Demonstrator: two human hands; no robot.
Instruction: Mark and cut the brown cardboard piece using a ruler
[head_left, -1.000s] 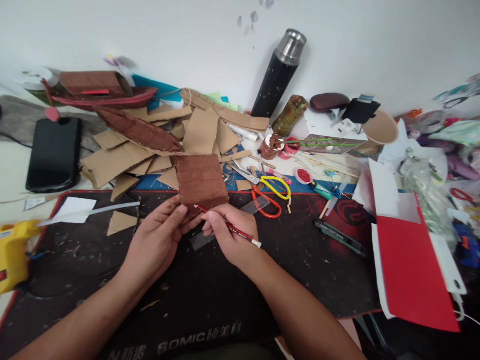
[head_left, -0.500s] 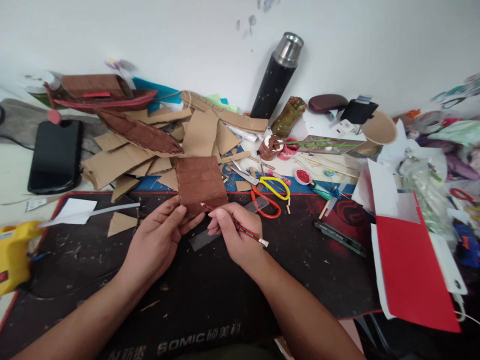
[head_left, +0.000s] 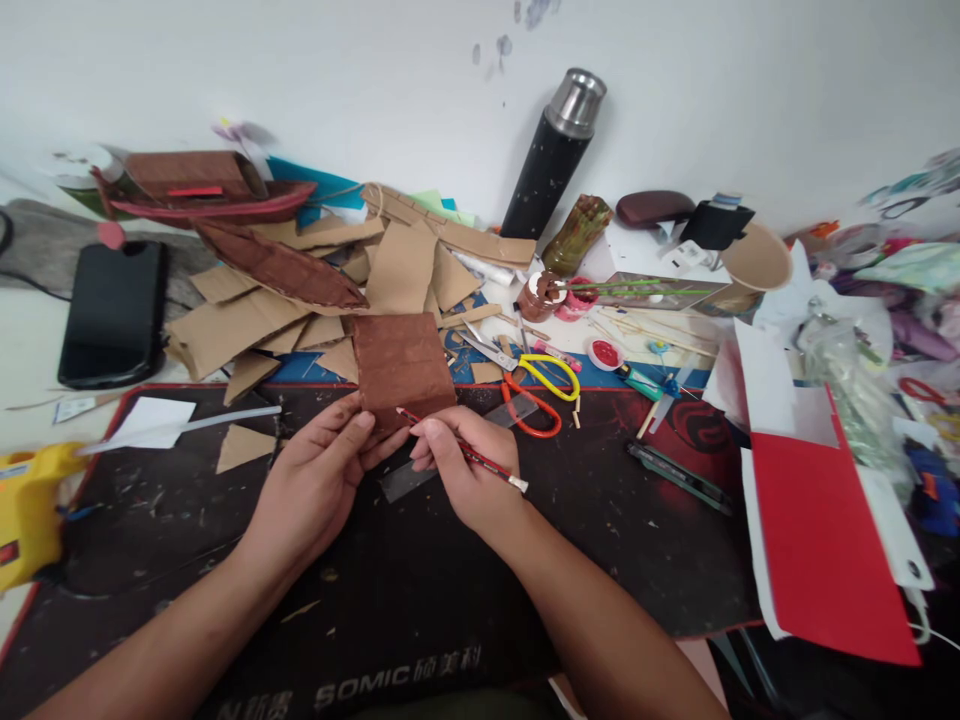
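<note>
A brown-painted piece of cardboard [head_left: 403, 362] is tilted up above the black mat, pinched along its lower left edge by my left hand [head_left: 322, 455]. The thumb lies on its front and the fingers reach behind it. My right hand [head_left: 474, 465] grips a red and black pencil [head_left: 480, 457], whose point is at the lower part of the brown face. Partly under my right hand lies a clear ruler [head_left: 409, 482]. Just beyond it are scissors [head_left: 531, 378] with yellow and red handles.
Cardboard scraps [head_left: 240, 320] and a brown boat hull [head_left: 277, 262] lie at the back left, near a finished model boat [head_left: 210, 195]. A yellow glue gun [head_left: 30, 515] is at far left. A black thermos [head_left: 551, 160], paint jar [head_left: 541, 297], utility knife [head_left: 679, 476] and red paper [head_left: 829, 545] are to the right.
The pencil and my right hand have shifted slightly left along the brown cardboard. My left hand keeps its hold in the same place.
</note>
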